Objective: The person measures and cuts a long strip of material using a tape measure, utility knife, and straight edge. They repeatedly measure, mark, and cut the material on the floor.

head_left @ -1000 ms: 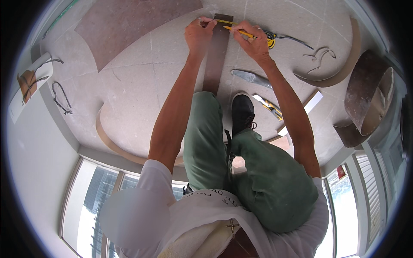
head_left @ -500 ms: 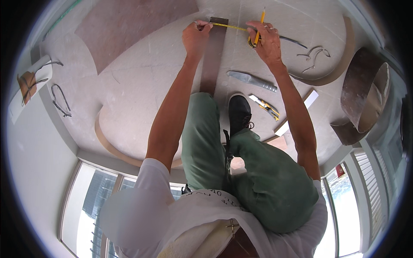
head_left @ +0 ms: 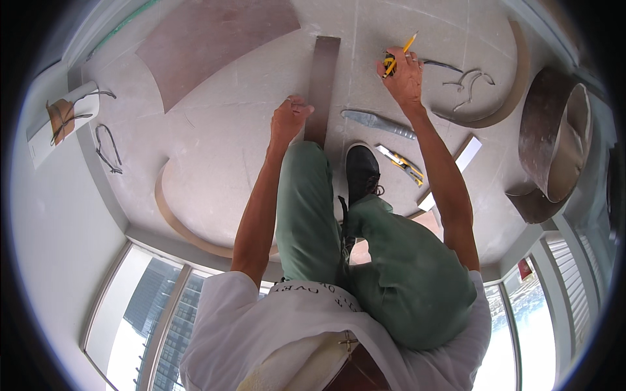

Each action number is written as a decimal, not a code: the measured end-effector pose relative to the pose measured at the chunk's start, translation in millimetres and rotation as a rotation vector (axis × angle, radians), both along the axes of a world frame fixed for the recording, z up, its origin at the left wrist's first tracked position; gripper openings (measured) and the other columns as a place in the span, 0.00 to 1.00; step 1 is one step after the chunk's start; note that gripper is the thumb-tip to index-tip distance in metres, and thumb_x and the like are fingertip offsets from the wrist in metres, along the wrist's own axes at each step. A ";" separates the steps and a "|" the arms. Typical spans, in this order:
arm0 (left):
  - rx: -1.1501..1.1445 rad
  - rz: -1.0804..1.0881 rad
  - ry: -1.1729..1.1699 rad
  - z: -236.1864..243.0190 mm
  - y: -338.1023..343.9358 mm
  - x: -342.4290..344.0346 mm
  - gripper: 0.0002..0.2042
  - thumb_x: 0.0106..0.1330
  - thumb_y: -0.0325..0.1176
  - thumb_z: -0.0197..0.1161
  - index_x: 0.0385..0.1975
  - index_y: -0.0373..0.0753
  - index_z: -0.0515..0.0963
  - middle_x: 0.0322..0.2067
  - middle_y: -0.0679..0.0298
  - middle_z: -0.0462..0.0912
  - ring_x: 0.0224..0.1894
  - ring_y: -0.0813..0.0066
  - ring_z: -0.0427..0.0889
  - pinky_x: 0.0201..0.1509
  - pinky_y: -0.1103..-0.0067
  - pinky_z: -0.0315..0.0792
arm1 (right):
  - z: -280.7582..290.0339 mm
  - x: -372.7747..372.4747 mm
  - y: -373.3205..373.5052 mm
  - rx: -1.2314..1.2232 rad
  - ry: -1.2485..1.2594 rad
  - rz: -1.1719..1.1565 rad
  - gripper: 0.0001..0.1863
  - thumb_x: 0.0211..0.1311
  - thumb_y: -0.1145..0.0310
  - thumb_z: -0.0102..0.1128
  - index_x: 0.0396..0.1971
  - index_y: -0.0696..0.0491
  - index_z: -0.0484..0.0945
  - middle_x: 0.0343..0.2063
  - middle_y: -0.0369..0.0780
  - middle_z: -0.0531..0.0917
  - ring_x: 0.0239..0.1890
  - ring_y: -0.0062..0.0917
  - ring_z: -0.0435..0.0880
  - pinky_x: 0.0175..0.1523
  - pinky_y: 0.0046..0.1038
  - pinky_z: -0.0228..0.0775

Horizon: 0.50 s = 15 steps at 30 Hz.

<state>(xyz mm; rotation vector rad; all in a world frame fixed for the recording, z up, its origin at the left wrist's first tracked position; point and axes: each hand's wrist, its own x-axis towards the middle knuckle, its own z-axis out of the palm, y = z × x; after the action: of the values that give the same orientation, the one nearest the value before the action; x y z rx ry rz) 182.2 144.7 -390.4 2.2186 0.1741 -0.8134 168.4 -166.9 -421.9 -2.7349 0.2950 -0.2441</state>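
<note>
A long brown strip (head_left: 321, 88) lies on the floor ahead of my left knee, its far end uncovered. My left hand (head_left: 289, 120) is beside its left edge, fingers curled; whether anything is in them is hidden. Off to the strip's right, my right hand (head_left: 405, 78) is closed around a black-and-yellow tape measure (head_left: 388, 64). A yellow pencil (head_left: 409, 43) is also held in that hand, slanting up past the fingers. No tape blade shows stretched between the hands.
Right of the strip lie a grey-handled blade tool (head_left: 378, 122) and a yellow-black utility knife (head_left: 402, 166). A brown sheet (head_left: 215, 45) spreads at far left. Curled brown material (head_left: 548, 130) stands at right, near a curved strip (head_left: 520, 72) and cord pieces (head_left: 471, 85).
The yellow blade stretched between my hands is no longer out. My left hand has come back toward me along the strip; my right hand has shifted slightly, still with tape measure and pencil.
</note>
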 end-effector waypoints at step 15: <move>-0.101 0.013 -0.072 -45.4 -16.5 14.2 0.16 0.59 0.34 0.71 0.44 0.33 0.80 0.32 0.65 0.84 0.34 0.79 0.81 0.37 0.80 0.75 | 40.4 -100.3 34.1 0.279 -0.059 -0.072 0.21 0.53 0.61 0.70 0.45 0.49 0.75 0.32 0.44 0.82 0.40 0.39 0.79 0.47 0.42 0.67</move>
<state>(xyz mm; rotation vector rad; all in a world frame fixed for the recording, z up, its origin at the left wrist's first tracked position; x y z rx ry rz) 196.3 128.2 -435.7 2.1457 0.1101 -0.7184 68.2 -132.8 -381.5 -2.4409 0.3817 -0.2805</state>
